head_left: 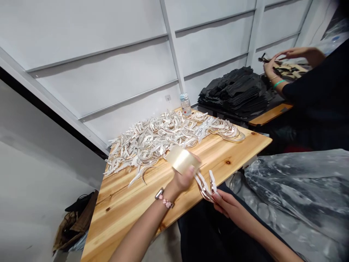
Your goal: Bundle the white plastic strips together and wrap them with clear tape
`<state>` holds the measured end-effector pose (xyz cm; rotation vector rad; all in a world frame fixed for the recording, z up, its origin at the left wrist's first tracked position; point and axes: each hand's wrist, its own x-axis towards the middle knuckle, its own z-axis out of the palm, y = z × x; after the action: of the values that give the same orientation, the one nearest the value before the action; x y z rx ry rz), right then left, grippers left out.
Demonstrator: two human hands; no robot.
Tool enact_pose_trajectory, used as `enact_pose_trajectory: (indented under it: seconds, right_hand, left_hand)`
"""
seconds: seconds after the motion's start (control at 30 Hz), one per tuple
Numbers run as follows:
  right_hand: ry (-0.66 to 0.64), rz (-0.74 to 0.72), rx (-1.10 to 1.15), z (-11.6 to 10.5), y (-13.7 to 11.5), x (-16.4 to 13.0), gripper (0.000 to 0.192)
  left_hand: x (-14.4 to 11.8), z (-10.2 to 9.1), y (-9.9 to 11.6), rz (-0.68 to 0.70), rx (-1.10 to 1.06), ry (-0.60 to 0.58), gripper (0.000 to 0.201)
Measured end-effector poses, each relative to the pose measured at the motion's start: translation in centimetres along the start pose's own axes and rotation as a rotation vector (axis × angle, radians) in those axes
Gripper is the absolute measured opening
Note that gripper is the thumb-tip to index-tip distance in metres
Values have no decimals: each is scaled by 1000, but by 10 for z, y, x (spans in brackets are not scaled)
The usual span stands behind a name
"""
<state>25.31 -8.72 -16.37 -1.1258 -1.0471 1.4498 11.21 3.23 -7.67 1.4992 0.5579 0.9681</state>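
Head view only. Left hand (pixel 183 177) closed around tape roll (pixel 182 160), held just above near edge of wooden table (pixel 122 203). Right hand (pixel 227 203) pinching small bundle of curved white strips (pixel 205 185), just off table edge. Large heap of white strips (pixel 166 138) across far half of table; water bottle (pixel 185 104) behind heap. Co-worker's hands (pixel 275 65) at far right, beside black stack (pixel 237 91).

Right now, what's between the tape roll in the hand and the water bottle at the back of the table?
In the head view, a heap of silvery curved pieces lies between the tape roll and the water bottle.
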Motion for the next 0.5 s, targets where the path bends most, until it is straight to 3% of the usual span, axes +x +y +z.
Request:
enact_pose_trajectory:
  seconds: [0.07, 0.13, 0.17, 0.27, 0.33, 0.37, 0.43, 0.5]
  right_hand:
    - [-23, 27, -28, -1, -2, 0, 51]
    - [-59, 49, -39, -3, -5, 0, 53]
    - [-74, 45, -53, -4, -7, 0, 53]
    - [-77, 9, -118, -5, -12, -1, 52]
    - [-50, 10, -117, -4, -13, 0, 53]
    - [-46, 15, -103, -3, -12, 0, 53]
    - [-41, 19, -71, -2, -10, 1, 52]
    - [-30, 4, -52, -2, -9, 1, 52]
  left_hand:
    - [-12, 14, -9, -43, 156, -304, 30]
    - [-13, 23, -15, -91, 211, -448, 26]
    - [-9, 24, -15, -117, 163, -399, 26]
    - [12, 13, -10, -160, -81, -67, 42]
    - [20, 4, -5, -87, -234, 196, 50]
    - [20, 2, -5, -37, -242, 263, 50]
    - [12, 4, -8, 35, -113, 184, 46]
    - [0, 14, -15, 25, 65, -67, 42]
